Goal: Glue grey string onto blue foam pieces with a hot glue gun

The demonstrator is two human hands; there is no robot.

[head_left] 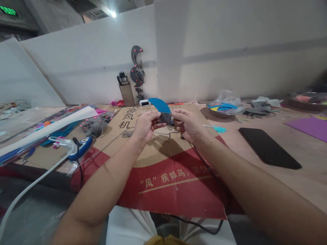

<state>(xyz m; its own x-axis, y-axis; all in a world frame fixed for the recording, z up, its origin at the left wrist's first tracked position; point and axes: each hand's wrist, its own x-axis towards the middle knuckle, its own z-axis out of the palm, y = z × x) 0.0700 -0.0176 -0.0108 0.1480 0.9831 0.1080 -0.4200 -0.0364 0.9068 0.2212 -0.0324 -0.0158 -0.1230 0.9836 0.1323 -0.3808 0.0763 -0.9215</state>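
Note:
Over the middle of the cardboard, my left hand [146,126] pinches a curved blue felt-like piece [161,105] together with a dark grey piece [165,118] below it. Its thumb lies on the near side, where blue meets grey. My right hand [187,125] is closed at the right edge of these pieces, thumb and forefinger pressed together. Whether they grip the edge or something thin beside it cannot be made out. A thin dark strand [163,133] runs beneath the hands, above a flattened red and tan cardboard sheet [163,158] with printed characters.
At the left lie a blue hot-glue gun [81,148] with a white cable, a white roll [48,131] and a grey yarn bundle [95,125]. A bottle [127,93] stands by the wall. Rightward are a black phone [268,147], a bowl [224,111] and purple sheet [308,126].

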